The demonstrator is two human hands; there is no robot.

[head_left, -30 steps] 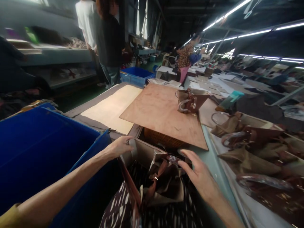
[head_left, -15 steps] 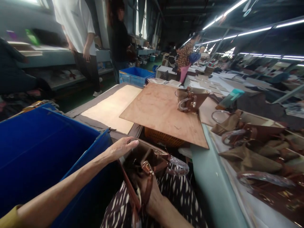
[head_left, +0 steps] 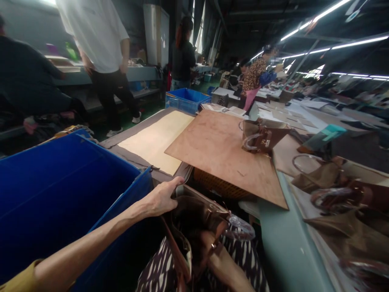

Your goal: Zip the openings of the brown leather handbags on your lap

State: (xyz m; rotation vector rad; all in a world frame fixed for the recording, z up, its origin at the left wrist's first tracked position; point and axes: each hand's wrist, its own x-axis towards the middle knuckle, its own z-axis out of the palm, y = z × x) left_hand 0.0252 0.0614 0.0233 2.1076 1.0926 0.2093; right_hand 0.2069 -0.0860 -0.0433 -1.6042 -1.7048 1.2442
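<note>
Bag [head_left: 196,206] gripped at its rim by fingers of left hand [head_left: 161,198]; right hand [head_left: 207,243] inside, fingers hidden, grip cannot be determined; strap [head_left: 221,230] across it could snag

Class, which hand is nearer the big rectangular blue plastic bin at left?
Left. The left hand is at the rim of the open brown handbag, just beside the bin; the right hand is inside, farther right.

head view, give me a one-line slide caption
Left hand at an open brown bag over the lap, right hand inside it, beside a blue bin.
</note>
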